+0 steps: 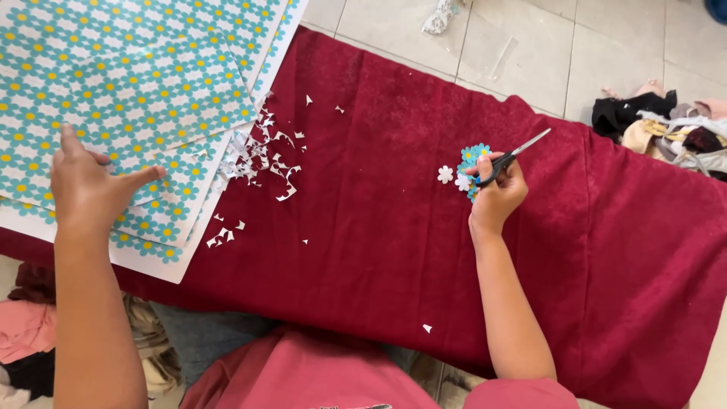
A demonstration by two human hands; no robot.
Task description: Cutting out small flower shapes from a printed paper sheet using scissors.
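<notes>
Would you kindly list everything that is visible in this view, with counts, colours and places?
Patterned paper sheets: several, overlapping, turquoise with white and yellow flowers, upper left.
Paper scraps: many, white, scattered on the cloth beside the sheets.
Cloth: one, dark red, spread across the middle.
Cut-out flowers: a small cluster, white and turquoise, by the right hand.
Scissors: one pair, black handles, silver blades, in the right hand.
Floor tiles: pale, along the top.
Clothes pile: one, black, beige and pink, far right.
Crumpled fabric: pink and dark, lower left.
Left hand: spread flat on the paper sheets.
Right hand: gripping the scissors.
</notes>
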